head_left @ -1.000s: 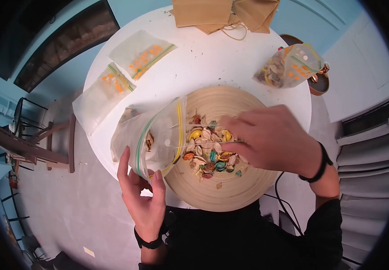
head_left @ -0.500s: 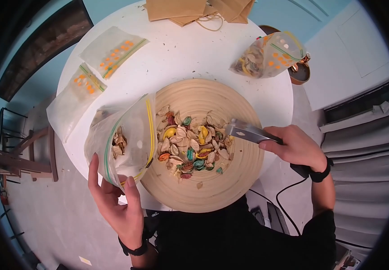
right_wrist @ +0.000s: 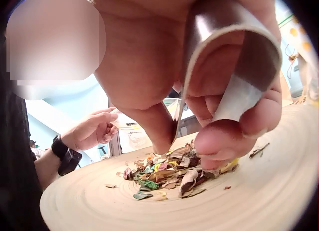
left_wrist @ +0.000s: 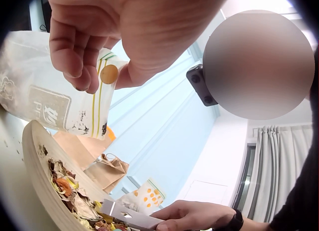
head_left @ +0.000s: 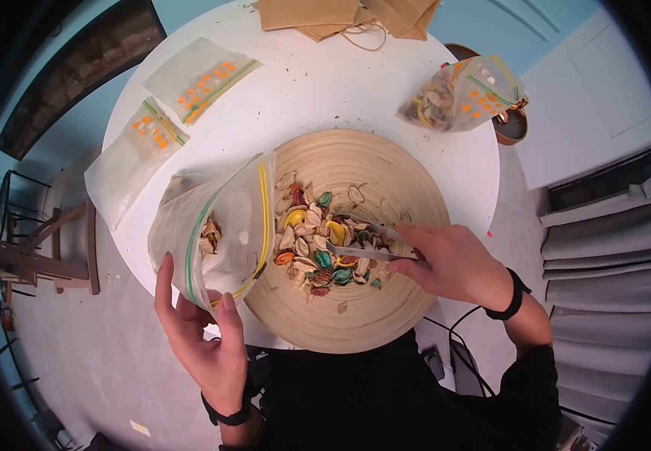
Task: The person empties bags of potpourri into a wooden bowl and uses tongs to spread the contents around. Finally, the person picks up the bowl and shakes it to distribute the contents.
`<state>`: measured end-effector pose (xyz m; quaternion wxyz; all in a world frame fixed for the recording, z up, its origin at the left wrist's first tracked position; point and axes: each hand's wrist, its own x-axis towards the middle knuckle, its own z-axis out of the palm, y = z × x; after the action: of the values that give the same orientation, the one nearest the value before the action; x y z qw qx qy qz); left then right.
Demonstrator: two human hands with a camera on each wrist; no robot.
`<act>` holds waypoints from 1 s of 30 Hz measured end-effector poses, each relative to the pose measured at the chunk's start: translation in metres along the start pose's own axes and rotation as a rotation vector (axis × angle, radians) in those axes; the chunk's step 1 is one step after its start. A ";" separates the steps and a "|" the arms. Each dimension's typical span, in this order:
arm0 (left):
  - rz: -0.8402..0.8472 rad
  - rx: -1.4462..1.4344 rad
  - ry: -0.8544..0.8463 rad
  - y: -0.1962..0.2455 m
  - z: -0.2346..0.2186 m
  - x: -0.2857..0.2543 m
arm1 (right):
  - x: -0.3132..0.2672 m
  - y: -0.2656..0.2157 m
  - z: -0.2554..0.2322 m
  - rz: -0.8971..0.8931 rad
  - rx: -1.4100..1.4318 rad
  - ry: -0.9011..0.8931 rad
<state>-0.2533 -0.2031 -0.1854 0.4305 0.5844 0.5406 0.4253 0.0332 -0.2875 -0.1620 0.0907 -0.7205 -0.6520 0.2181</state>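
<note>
My left hand [head_left: 209,349] pinches the rim of a clear zip bag [head_left: 227,225], whose mouth stands open toward the round wooden plate [head_left: 325,331]. Some dried pieces [head_left: 210,234] show inside the bag. Metal tongs [head_left: 374,253] are held in my right hand [head_left: 457,269], their tips down in the colourful dried petals [head_left: 306,244] on the plate. In the right wrist view the bent end of the tongs [right_wrist: 214,16] lies within the right hand [right_wrist: 144,56], thumb and fingers on its two arms. Whether the tips pinch a petal is hidden.
Two zip bags with orange dots [head_left: 201,79] lie at the table's back left. A filled zip bag [head_left: 453,98] stands at the back right, beside a dark round tray [head_left: 517,128]. Brown paper bags [head_left: 310,15] lie at the far edge; small crumbs dot the white table [head_left: 288,83].
The right hand first drew the tongs back to the plate's right side, then brought them left and down into the petals, their arms spread. The left hand still holds the bag.
</note>
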 end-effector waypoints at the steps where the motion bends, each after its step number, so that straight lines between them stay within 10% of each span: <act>1: 0.083 0.018 0.008 -0.007 0.001 0.001 | -0.001 -0.002 -0.001 0.003 -0.026 0.006; 30: 0.147 0.032 -0.012 -0.006 0.004 0.004 | -0.011 -0.013 -0.026 -0.146 -0.278 0.295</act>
<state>-0.2509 -0.1989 -0.1917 0.3918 0.6320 0.5003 0.4435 0.0317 -0.2929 -0.1315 0.1005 -0.7010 -0.7060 0.0108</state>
